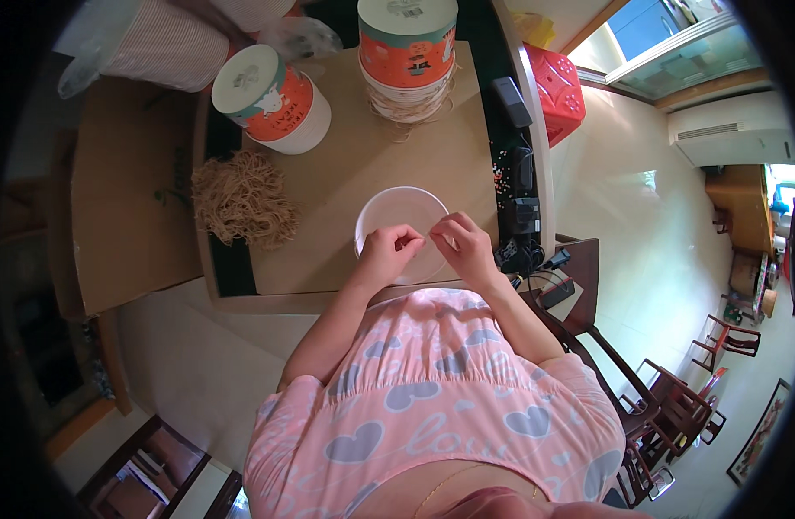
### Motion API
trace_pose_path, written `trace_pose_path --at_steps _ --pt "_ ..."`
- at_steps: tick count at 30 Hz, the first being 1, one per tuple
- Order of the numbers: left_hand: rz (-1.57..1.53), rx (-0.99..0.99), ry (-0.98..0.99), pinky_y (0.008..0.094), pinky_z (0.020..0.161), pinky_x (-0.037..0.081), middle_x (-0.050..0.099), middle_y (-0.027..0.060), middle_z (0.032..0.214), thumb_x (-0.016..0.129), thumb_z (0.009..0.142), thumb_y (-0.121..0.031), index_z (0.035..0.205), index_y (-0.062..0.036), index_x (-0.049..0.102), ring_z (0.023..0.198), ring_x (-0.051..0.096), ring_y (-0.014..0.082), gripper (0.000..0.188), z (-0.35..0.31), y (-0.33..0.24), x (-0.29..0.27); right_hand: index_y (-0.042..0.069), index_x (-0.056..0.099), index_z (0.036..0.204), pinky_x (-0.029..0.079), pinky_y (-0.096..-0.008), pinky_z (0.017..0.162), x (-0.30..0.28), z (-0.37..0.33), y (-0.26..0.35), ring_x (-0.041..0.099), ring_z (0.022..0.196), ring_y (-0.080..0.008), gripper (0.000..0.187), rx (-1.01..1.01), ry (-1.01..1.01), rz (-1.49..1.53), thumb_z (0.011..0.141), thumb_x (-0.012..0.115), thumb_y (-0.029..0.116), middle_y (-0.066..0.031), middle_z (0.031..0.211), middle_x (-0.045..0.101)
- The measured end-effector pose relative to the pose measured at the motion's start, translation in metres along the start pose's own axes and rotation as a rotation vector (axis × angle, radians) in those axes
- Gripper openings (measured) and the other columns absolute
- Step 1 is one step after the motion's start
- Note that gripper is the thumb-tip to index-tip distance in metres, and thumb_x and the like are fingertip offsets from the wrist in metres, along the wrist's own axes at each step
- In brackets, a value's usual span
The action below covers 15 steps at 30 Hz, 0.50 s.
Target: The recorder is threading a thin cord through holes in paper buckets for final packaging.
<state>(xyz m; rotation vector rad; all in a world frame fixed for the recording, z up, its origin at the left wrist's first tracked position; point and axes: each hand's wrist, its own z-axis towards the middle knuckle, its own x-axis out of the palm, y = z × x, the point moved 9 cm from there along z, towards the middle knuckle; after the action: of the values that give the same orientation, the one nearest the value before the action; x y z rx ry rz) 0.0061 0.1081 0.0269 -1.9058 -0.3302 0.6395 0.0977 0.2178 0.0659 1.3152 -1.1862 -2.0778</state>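
Note:
A white round tub (395, 202) stands on the brown board near the table's front edge, its pale inside showing. Over its near rim, my left hand (390, 253) is closed with thumb and fingertips pinched. Close beside it on the right, my right hand (465, 251) pinches too, its fingertips almost meeting the left ones. Whatever lies between the fingertips is too small to make out. Left of the tub is a tangled heap of tan cord loops (246, 199). Beyond it leans a stack of red-and-green printed paper tubs (280, 108); a similar stack (406, 56) has cords around its lower part.
Nested white tubs in clear plastic (168, 48) are at the far left, above a cardboard box (129, 199). Black power adapters and cables (524, 216) line the table's right edge. A red plastic stool (555, 95) and a dark wooden chair (588, 298) stand to the right.

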Motion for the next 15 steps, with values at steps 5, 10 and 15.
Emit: trace_pose_path --at_steps 5,10,15 --pt "-0.142 -0.023 0.084 0.0215 0.057 0.043 0.06 -0.0015 0.066 0.064 0.085 -0.009 0.082 0.0014 0.064 0.062 0.052 0.0036 0.011 -0.016 -0.022 -0.004 0.007 0.063 0.084 0.051 -0.033 0.062 -0.004 -0.007 0.003 0.063 0.075 -0.0271 0.012 -0.008 -0.032 0.01 0.076 0.069 0.002 -0.009 0.09 0.06" --pt "-0.345 0.015 0.158 0.0198 0.056 0.041 0.057 -0.0043 0.067 0.064 0.086 -0.009 0.082 0.0005 0.064 0.061 0.049 0.0019 0.01 -0.03 -0.035 -0.009 0.006 0.062 0.085 0.049 -0.0317 0.057 -0.002 -0.019 -0.022 0.06 0.069 -0.0257 0.014 0.133 -0.072 0.023 0.075 0.067 -0.002 -0.0096 0.089 0.059" --pt "-0.344 0.034 0.166 0.0188 0.058 0.042 0.059 -0.004 0.07 0.064 0.086 -0.007 0.083 0.0006 0.065 0.063 0.05 0.002 0.008 -0.032 -0.043 -0.014 0.005 0.061 0.09 0.049 -0.032 0.062 0.002 -0.021 -0.037 0.059 0.069 -0.026 0.017 0.093 -0.105 -0.012 0.075 0.067 -0.001 -0.0102 0.091 0.058"
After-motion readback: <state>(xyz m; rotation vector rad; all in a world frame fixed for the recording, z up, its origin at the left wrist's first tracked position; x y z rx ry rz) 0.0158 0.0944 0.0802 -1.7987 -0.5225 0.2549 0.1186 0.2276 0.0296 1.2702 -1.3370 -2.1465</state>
